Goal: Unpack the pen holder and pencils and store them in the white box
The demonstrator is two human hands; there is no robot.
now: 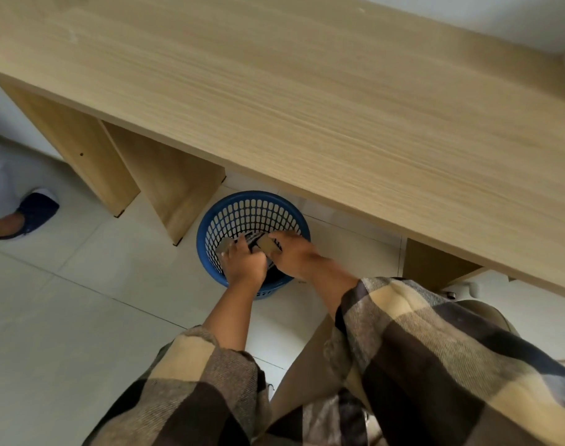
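Both my hands reach down into a blue perforated basket [210, 226] on the floor under the desk edge. My left hand [244, 263] is closed around a small package [254, 241] with a dark striped middle and brownish-grey cardboard flaps. From the other side, my right hand [295, 252] grips one brown flap [268, 245] of the same package. The package sits just above the basket's opening, largely covered by my fingers. I see no white box, and I cannot pick out any pencils or pen holder.
A long light-wood desk [307, 91] spans the upper frame, with its panel legs [114, 175] left of the basket. Pale floor tiles [65, 300] lie all around. Another person's foot in a dark slipper [30, 217] stands at far left.
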